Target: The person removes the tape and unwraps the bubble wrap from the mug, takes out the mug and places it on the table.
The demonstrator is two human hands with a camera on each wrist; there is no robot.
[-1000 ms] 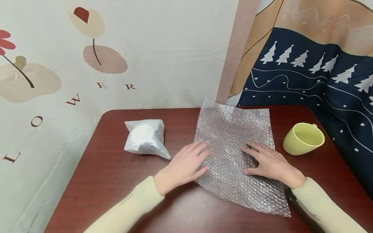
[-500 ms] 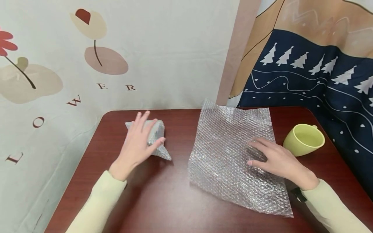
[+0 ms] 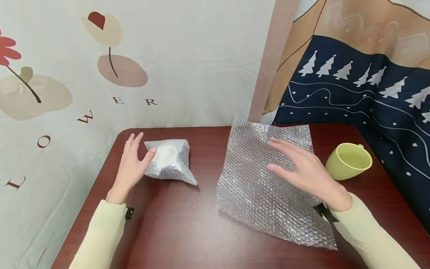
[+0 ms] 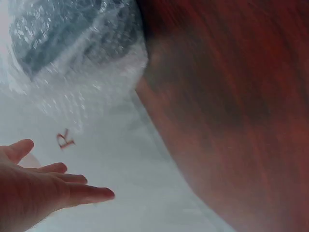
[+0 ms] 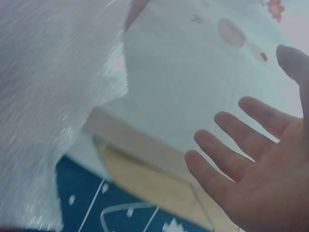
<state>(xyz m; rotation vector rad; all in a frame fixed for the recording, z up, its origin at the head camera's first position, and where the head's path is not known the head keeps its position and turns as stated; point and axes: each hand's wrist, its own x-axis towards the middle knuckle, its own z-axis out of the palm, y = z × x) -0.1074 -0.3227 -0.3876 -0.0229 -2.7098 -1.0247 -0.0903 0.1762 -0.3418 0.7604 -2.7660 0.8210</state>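
Observation:
On the left half of the table sits a bundle [image 3: 168, 158] in bubble wrap with a whitish round patch on top; the same bundle [image 4: 77, 48] fills the upper left of the left wrist view. My left hand [image 3: 131, 166] is at its left side, fingers spread and thumb near its edge; whether it touches cannot be told. A flat sheet of bubble wrap [image 3: 255, 186] lies right of centre. Above that sheet my right hand [image 3: 302, 170] is held with extended, spread fingers and nothing in it; in the right wrist view this hand [image 5: 260, 159] is likewise empty.
A yellow-green mug [image 3: 348, 161] stands, looking tilted, to the right of the sheet. The dark red table [image 3: 188, 224] meets a pale printed curtain [image 3: 201, 74] behind and a navy tree-patterned cloth [image 3: 336, 93] at the right.
My left hand has left the sheet, crossed over the wrapped bundle and come to its left side. My right hand has lifted off the sheet and shifted slightly up and left.

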